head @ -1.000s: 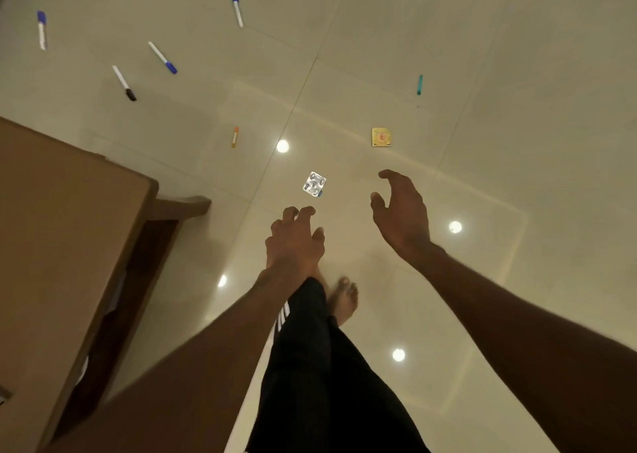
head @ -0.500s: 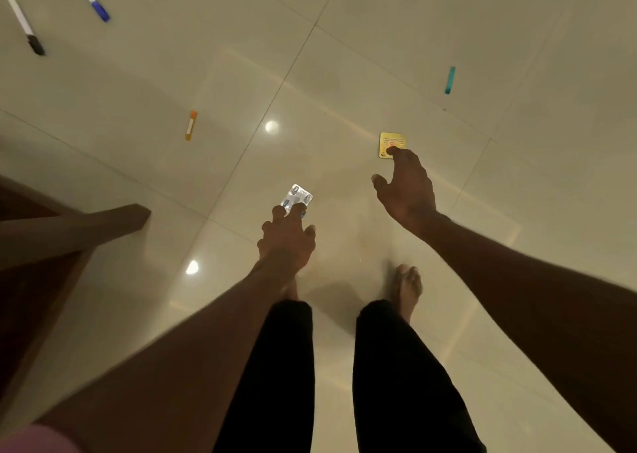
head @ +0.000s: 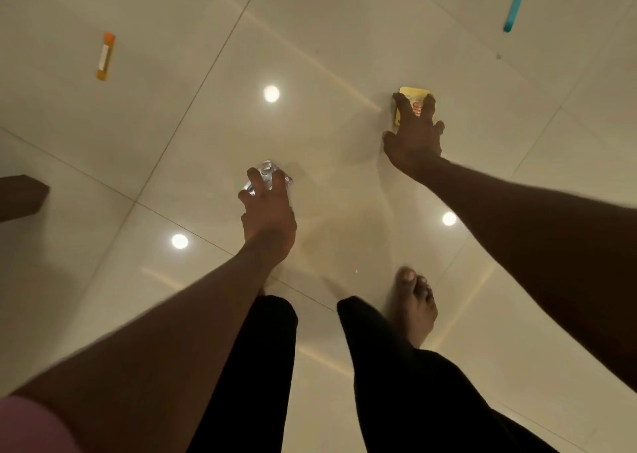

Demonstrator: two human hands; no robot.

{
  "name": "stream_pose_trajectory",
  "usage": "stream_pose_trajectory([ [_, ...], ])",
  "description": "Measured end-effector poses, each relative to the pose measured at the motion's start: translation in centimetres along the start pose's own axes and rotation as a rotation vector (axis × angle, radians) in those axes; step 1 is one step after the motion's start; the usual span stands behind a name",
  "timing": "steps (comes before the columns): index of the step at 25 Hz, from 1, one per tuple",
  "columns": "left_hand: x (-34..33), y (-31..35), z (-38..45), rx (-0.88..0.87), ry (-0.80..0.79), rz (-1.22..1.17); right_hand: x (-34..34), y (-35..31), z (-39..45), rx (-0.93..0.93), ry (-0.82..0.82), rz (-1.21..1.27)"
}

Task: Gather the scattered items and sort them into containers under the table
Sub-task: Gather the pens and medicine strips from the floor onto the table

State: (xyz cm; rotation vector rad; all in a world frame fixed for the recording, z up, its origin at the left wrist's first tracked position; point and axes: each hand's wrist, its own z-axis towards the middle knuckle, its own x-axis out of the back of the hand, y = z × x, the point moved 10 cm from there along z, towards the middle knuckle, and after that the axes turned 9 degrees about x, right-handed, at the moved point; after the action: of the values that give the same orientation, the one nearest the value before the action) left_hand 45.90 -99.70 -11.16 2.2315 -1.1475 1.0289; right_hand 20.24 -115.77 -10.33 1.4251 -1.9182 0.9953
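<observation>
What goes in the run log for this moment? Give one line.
left hand on silver blister pack | right hand on yellow packet | orange marker, teal marker on floor
</observation>
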Motion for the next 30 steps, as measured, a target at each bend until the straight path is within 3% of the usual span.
stream_pose_trajectory([
  [3,0.0,-0.1,0.8,-0.011,0.042,0.038,-0.6,-1.2,-0.5,0.079,0.071,-0.135],
  [6,0.9,1.0,0.4,-0.056,0.029,-0.014,-2.0,-4.0,-2.5,0.195,0.041,-0.249],
  [10,1.8,2.4,0.0,-0.082,0.018,0.024,-2.8,-7.2,-5.8,0.301,0.023,-0.095],
  [15,2.2,-0.5,1.0,0.106,0.009,-0.398,-1.8,-8.0,-7.6,0.143,0.125,0.244],
  [20,3.0,-5.4,-1.2,0.170,0.108,-0.721,-5.6,-7.1,-10.0,-0.026,0.043,0.611],
  [26,0.5,-11.2,-3.2,0.366,0.064,-0.621,-10.8,-8.0,-12.7,-0.044,-0.107,0.595],
  [30,-2.4,-9.2,-4.3,0.279,0.003,-0.512,-13.5,-8.4,-13.5,-0.021,-0.139,0.549],
])
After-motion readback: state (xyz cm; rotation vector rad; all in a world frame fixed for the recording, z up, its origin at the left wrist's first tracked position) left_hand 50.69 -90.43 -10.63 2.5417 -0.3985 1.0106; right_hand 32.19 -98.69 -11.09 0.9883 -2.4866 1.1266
